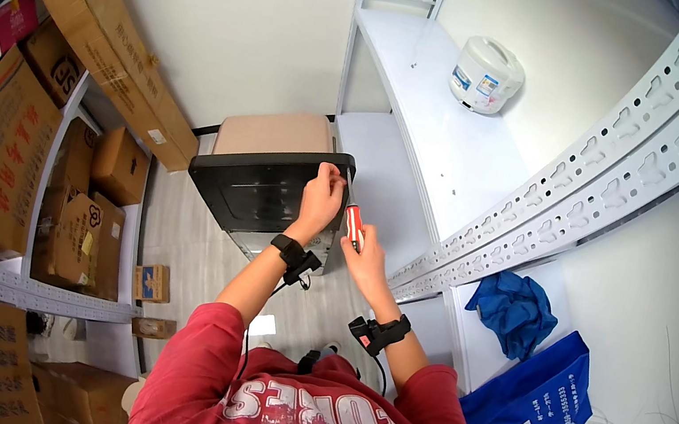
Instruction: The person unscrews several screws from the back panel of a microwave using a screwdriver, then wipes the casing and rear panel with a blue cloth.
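My right hand is closed around the handle of a screwdriver with a red and white grip. Its metal shaft points away from me, its tip close to the right corner of a black rimmed panel. At that same corner, my left hand has its fingers bent and pressed together at the panel's edge. Whatever those fingers may pinch is hidden. The panel is the dark face of a boxy item standing on the floor, with a beige part behind it. Both wrists wear black straps with small devices.
White metal shelving rises on the right and bears a white rice cooker. Lower right are a crumpled blue cloth and a blue bag. Shelves of cardboard boxes line the left; a long carton leans there.
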A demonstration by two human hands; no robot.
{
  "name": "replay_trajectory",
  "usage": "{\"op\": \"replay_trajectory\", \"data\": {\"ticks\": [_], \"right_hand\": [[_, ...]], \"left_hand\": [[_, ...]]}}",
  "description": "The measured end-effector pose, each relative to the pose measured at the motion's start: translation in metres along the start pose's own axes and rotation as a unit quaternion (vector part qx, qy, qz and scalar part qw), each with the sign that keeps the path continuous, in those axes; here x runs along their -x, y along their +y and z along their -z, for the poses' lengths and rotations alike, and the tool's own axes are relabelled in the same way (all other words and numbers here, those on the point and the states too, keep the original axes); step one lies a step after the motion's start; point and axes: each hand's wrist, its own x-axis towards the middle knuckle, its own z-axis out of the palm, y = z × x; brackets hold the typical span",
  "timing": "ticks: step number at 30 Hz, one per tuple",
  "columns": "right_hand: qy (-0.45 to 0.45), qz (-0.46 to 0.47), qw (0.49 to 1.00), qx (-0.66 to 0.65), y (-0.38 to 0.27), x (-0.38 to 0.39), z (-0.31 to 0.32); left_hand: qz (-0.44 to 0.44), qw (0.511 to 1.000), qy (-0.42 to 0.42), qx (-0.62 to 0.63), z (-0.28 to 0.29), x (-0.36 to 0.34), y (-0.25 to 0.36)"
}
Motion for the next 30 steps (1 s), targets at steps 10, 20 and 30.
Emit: {"op": "replay_trajectory", "data": {"ticks": [10, 20, 30], "right_hand": [[0.152, 0.073, 0.983, 0.073, -0.03, 0.013, 0.021], [0.302, 0.12, 0.938, 0.118, -0.059, -0.003, 0.0], [0.287, 0.126, 0.93, 0.189, -0.06, 0.0, 0.001]], "left_hand": [[-0.24, 0.894, -0.103, -0.364, 0.026, -0.049, -0.005], [-0.316, 0.893, -0.039, -0.318, 0.025, -0.06, -0.018], [-0.313, 0.899, -0.017, -0.304, 0.025, -0.058, -0.025]]}}
